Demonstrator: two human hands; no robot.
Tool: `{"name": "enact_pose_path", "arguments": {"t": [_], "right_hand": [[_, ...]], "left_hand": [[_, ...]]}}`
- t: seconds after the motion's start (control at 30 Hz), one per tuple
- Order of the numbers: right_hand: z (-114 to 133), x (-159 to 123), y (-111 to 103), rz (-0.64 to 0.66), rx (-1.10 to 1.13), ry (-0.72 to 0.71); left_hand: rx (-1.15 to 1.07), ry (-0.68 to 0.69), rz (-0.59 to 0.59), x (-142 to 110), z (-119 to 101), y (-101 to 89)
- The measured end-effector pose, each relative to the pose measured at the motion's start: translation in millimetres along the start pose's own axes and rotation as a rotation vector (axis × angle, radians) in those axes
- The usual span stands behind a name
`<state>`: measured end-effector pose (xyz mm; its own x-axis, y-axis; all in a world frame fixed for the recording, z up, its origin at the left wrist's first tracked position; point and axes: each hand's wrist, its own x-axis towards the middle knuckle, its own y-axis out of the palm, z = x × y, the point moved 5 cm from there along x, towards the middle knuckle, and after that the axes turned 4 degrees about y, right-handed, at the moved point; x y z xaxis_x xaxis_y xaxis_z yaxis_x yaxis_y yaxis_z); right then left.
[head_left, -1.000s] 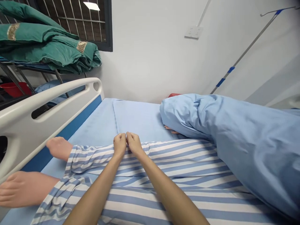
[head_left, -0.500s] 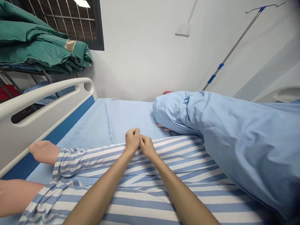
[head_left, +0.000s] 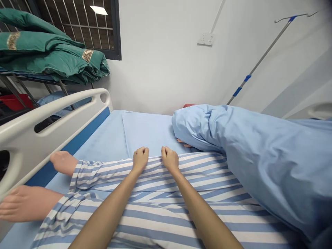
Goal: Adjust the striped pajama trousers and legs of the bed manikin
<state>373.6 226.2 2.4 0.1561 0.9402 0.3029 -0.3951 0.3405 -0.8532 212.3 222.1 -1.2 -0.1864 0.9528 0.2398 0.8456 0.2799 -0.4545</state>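
My left hand (head_left: 140,158) and my right hand (head_left: 169,158) are closed in fists, a short gap apart, each gripping the far edge of blue-and-white striped trousers (head_left: 166,200) on a figure lying on the bed. Two bare feet (head_left: 63,162) (head_left: 24,203) stick out of the trouser legs at the left. A rolled light blue quilt (head_left: 246,152) lies on the right, just beyond my right hand, with fingertips of a hand (head_left: 183,142) showing under its end.
A white and blue bed footboard (head_left: 49,121) runs along the left. The light blue sheet (head_left: 135,131) covers the mattress. Folded green blankets (head_left: 49,52) sit on a rack at the upper left. A drip pole (head_left: 259,60) leans by the white wall.
My two fists were touching; now they have moved apart along the trouser edge. The view has shifted slightly.
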Motion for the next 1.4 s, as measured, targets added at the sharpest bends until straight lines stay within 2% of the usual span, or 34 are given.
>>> {"name": "enact_pose_path", "arguments": {"t": [0.13,0.27,0.33,0.4,0.5,0.57,0.67,0.73,0.8,0.9,1.0,1.13,1.23,1.4], "right_hand": [[4.2,-2.7,-2.1,0.016,-0.086,0.011],[11.9,-7.6,0.3,0.058,-0.202,0.033],[19.4,-10.3,0.8,0.084,-0.245,0.032],[28.7,-14.3,-1.5,0.105,-0.264,0.037],[45.9,-29.0,-7.1,0.124,-0.272,0.015],[58.5,-47.0,-8.5,0.121,-0.252,-0.074],[68.7,-78.3,-6.3,0.077,-0.191,-0.234],[66.1,-93.0,-3.9,0.054,-0.171,-0.264],[60.2,-100.6,-2.2,0.080,-0.165,-0.240],[55.5,-108.0,-2.3,0.206,-0.134,-0.185],[64.3,-125.4,-5.0,0.306,-0.073,-0.166],[94.0,-165.0,-5.7,0.261,-0.006,-0.168],[113.8,-188.6,0.7,0.248,-0.059,-0.146],[119.4,-194.1,6.4,0.249,-0.221,-0.027]], "left_hand": [[0.043,-0.056,-0.160,-25.7,19.5,-80.7],[0.048,-0.054,-0.176,-69.8,37.2,-163.1],[0.051,-0.065,-0.158,-92.8,49.2,-193.1],[0.077,-0.080,-0.099,-111.7,63.3,-209.6],[0.203,-0.029,0.054,-129.3,79.1,-210.3],[0.341,0.025,0.090,-135.2,84.1,-204.7],[0.547,0.084,0.018,-139.0,85.8,-198.0],[0.650,0.134,-0.052,-140.5,85.0,-194.0],[0.726,0.178,-0.125,-141.7,84.5,-190.9],[0.790,0.211,-0.191,-142.2,85.3,-187.7],[0.799,0.253,-0.209,-141.8,84.1,-186.8],[0.761,0.338,-0.241,-142.2,79.3,-188.5],[0.759,0.368,-0.267,-142.8,77.6,-189.4],[0.763,0.394,-0.263,-144.5,77.4,-189.5]]}}
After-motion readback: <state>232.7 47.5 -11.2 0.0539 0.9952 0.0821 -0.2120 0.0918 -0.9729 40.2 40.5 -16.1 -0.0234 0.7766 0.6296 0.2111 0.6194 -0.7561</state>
